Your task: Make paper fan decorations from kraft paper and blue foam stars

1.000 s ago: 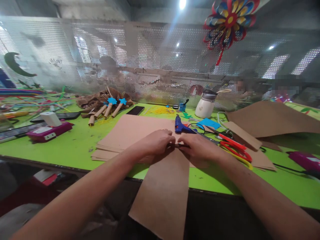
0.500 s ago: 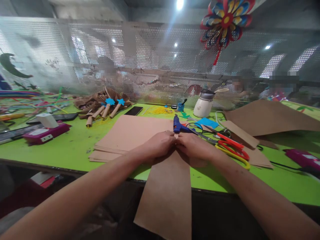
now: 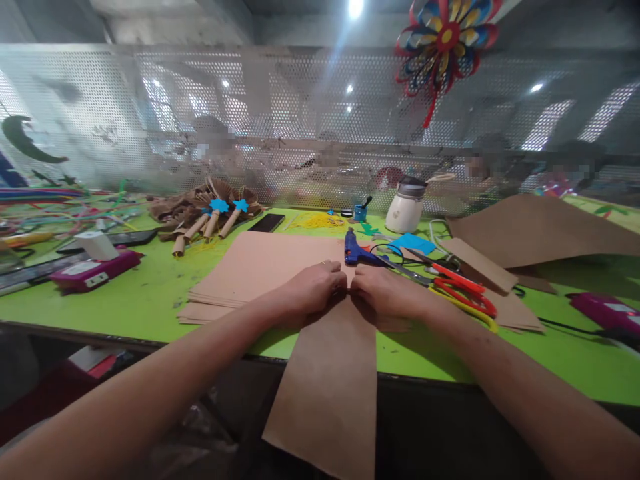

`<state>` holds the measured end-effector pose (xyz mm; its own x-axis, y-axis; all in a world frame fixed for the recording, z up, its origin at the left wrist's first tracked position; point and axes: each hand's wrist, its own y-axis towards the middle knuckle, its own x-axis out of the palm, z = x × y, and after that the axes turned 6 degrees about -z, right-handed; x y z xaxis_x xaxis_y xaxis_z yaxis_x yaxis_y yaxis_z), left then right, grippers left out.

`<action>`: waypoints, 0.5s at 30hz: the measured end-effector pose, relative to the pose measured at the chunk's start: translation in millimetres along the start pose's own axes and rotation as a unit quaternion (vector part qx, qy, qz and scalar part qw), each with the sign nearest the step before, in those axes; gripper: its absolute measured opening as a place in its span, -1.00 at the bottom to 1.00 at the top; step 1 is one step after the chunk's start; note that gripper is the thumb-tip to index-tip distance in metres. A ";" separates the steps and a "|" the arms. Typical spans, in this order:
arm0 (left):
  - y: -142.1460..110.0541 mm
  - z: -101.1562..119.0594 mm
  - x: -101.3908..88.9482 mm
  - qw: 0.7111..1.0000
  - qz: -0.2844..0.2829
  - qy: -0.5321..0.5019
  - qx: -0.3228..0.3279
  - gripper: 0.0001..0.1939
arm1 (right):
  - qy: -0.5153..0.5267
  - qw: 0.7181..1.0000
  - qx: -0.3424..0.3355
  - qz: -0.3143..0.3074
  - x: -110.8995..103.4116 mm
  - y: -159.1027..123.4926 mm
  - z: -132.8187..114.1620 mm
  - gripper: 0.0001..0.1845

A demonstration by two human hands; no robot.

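Observation:
A long strip of brown paper (image 3: 330,387) runs from under my hands over the table's front edge and hangs down. At its far end my left hand (image 3: 320,290) is closed on the paper, fingers curled. Close beside it, with a narrow gap between, my right hand (image 3: 383,290) pinches the same end. The fingertips and the paper's upper edge are partly hidden. Beneath and behind the hands lies a stack of brown paper sheets (image 3: 270,260). Just beyond my fingers a blue glue gun (image 3: 354,250) rests on the stack.
Red-handled scissors (image 3: 463,280) and yellow-handled scissors (image 3: 480,319) lie right of my right hand. A white bottle (image 3: 405,208) stands behind. Paper pieces with blue stars (image 3: 219,205), a phone (image 3: 267,223) and a purple power strip (image 3: 97,269) are to the left. People sit behind the perforated screen (image 3: 300,87).
My hands have moved slightly apart along the strip's end, opening a small gap between them. Both still grip the paper. The whole view has shifted a little.

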<state>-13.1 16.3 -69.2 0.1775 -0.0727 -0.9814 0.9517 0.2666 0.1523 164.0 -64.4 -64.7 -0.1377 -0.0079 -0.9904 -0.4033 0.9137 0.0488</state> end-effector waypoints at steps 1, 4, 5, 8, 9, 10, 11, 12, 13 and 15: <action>-0.3 -0.9 0.2 1.000 0.001 -0.003 -0.003 -0.80 | -0.015 1.000 -0.010 0.003 0.3 -0.7 0.3 -0.87; 0.1 -4.5 2.0 1.000 -0.002 -0.007 -0.002 -0.81 | -0.048 0.998 -0.040 0.012 0.1 -3.0 -0.1 -0.87; 0.1 -5.5 2.1 1.000 -0.003 -0.006 0.001 -0.81 | -0.051 0.998 -0.046 0.015 -0.4 -3.8 -0.8 -0.87; -3.2 -6.4 -0.6 1.000 -0.008 0.007 0.005 -0.82 | -0.048 0.998 -0.044 0.016 -2.4 -6.2 -3.4 -0.88; -5.3 -6.0 -2.3 1.000 -0.006 0.012 0.003 -0.82 | -0.045 0.998 -0.038 0.013 -3.0 -7.0 -4.1 -0.88; -7.7 -5.3 -4.0 1.000 -0.007 0.016 0.001 -0.83 | -0.042 0.999 -0.032 0.010 -3.6 -7.8 -4.8 -0.89; -10.1 -4.5 -5.5 1.000 -0.008 0.020 0.001 -0.84 | -0.041 0.999 -0.027 0.007 -3.9 -8.5 -5.3 -0.90; -12.2 -3.8 -6.5 1.000 -0.008 0.023 0.001 -0.85 | -0.043 0.999 -0.023 0.006 -4.2 -9.1 -5.7 -0.90; -13.9 -3.3 -6.7 1.000 -0.005 0.028 0.000 -0.85 | -0.046 0.999 -0.023 0.006 -4.3 -9.6 -6.0 -0.91; -15.7 -3.1 -5.2 0.999 0.004 0.044 -0.003 -0.84 | -0.053 0.998 -0.028 0.012 -4.4 -10.1 -6.4 -0.91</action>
<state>-29.7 15.4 -66.9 0.1618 0.0149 -0.9867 0.9489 0.2722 0.1597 162.9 -76.2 -60.1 -0.0521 0.0595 -0.9969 -0.4511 0.8892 0.0767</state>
